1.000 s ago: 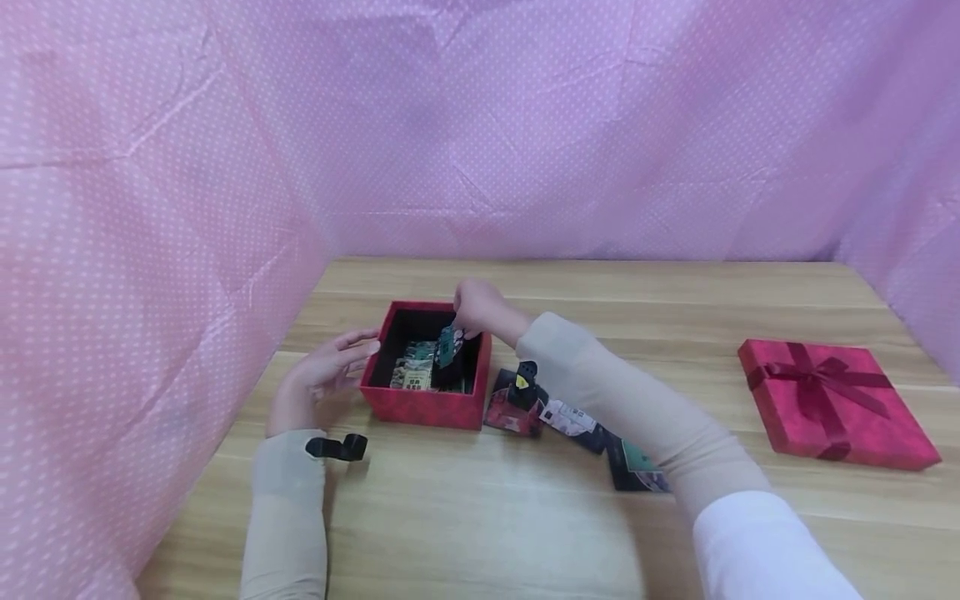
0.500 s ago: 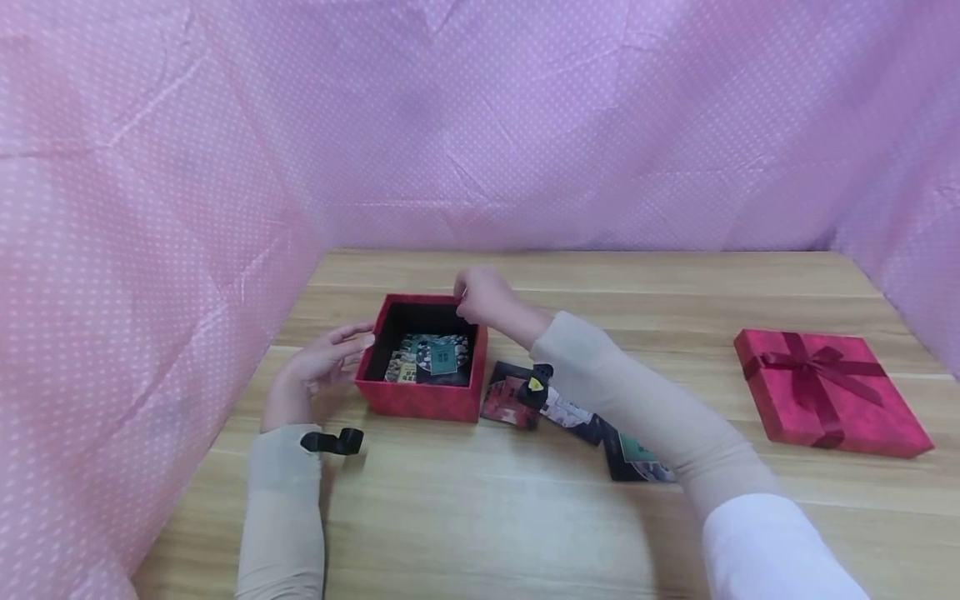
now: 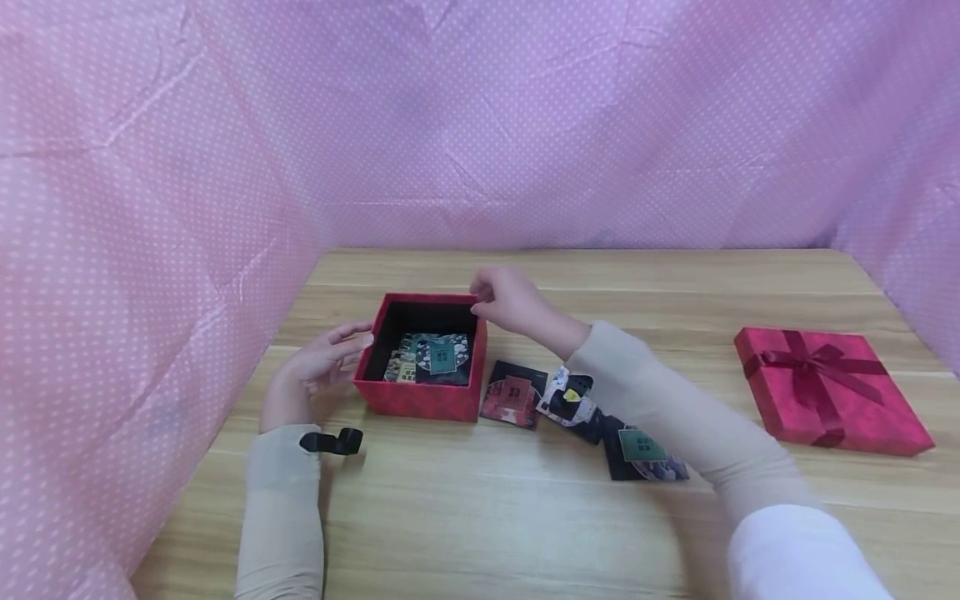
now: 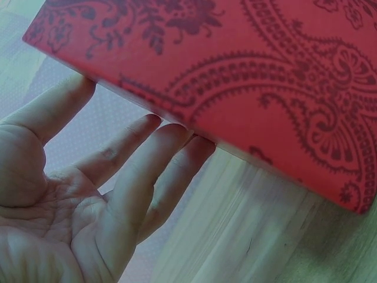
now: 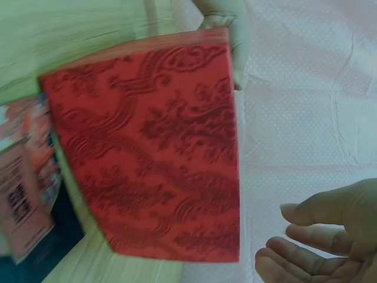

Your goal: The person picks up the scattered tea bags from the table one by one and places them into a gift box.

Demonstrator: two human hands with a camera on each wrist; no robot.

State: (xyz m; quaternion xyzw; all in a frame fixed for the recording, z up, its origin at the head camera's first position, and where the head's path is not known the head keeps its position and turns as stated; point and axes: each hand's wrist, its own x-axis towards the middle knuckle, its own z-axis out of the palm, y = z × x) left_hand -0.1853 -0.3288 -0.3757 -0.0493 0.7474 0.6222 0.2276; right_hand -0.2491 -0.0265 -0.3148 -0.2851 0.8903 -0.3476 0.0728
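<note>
An open red patterned box (image 3: 420,398) stands on the wooden table, with several dark picture cards (image 3: 438,358) lying flat inside. My left hand (image 3: 341,348) rests its straight fingers against the box's left wall; the left wrist view shows the open palm (image 4: 112,194) with fingertips on the red wall (image 4: 265,76). My right hand (image 3: 487,302) hovers just past the box's right rear corner, loosely curled and empty. In the right wrist view its relaxed fingers (image 5: 312,236) hang beside the red wall (image 5: 159,153). Three more cards (image 3: 514,393) (image 3: 570,398) (image 3: 643,450) lie on the table to the right of the box, under my right forearm.
A red lid with a ribbon bow (image 3: 828,387) lies flat at the right of the table (image 3: 487,517). Pink dotted cloth (image 3: 150,208) walls in the table on the left, back and right. Bare wood stretches along the front.
My right hand let go of the teal-labelled card, which now lies flat in the box, and drew back to the right. The left hand stayed on the box.
</note>
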